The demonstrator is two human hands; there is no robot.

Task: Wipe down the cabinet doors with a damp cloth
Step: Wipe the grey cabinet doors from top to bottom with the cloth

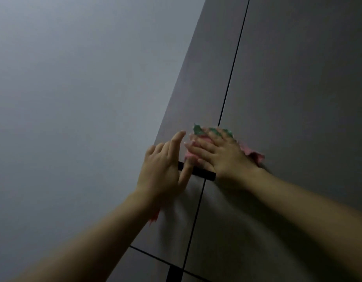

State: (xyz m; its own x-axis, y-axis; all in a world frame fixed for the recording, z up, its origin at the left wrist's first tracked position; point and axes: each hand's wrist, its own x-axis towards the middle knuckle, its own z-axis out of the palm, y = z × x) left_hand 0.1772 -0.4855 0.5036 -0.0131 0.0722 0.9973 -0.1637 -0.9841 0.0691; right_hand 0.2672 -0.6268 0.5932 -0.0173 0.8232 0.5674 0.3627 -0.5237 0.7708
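Two tall dark grey cabinet doors, the left door [208,78] and the right door [298,78], meet at a thin vertical gap. My right hand [221,154] lies flat on a pink and green cloth [198,130] and presses it against the doors across that gap. The cloth's pink edge sticks out to the right of my wrist. My left hand [163,169] rests flat on the left door with fingers spread, partly covering a black bar handle [204,174]. A small pink scrap [153,218] shows under my left wrist; what it belongs to is unclear.
A pale grey wall [74,98] fills the left side beside the cabinet. Below a horizontal gap sit lower doors with another black handle [172,272]. The light is dim.
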